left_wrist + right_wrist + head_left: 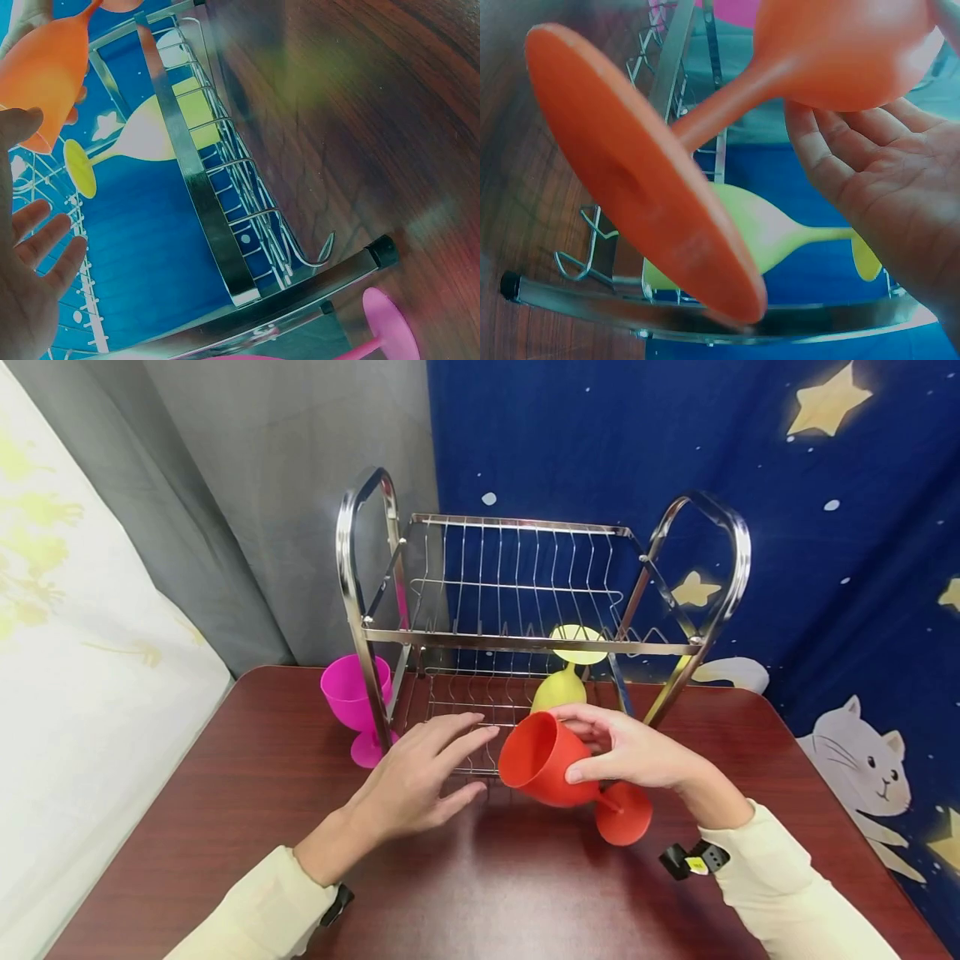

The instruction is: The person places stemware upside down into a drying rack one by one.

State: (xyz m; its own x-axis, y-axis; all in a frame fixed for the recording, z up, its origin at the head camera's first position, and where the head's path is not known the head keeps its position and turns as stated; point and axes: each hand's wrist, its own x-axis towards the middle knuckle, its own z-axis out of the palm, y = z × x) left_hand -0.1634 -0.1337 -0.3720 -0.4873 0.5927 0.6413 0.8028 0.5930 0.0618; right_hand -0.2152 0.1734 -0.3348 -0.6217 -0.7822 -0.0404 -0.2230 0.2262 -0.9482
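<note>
My right hand (630, 747) grips a red goblet (551, 768) by its bowl, thumb on the near side and fingers behind. The goblet is tilted, its mouth toward the left and its round foot low on the right. To its left my left hand (416, 777) holds nothing, its fingers extended toward the goblet and apart from it. A yellow goblet (561, 689) stands upside down on the lower tier of the metal dish rack (525, 643), just behind the red one. In the right wrist view the red goblet's foot (645, 180) partly covers the yellow goblet.
A magenta goblet (348, 693) stands upright on the table (480, 893) beside the rack's left leg. The rack's upper tier (517, 568) has wire slots, with tall curved side frames at both ends. Grey and blue curtains (600, 443) hang behind.
</note>
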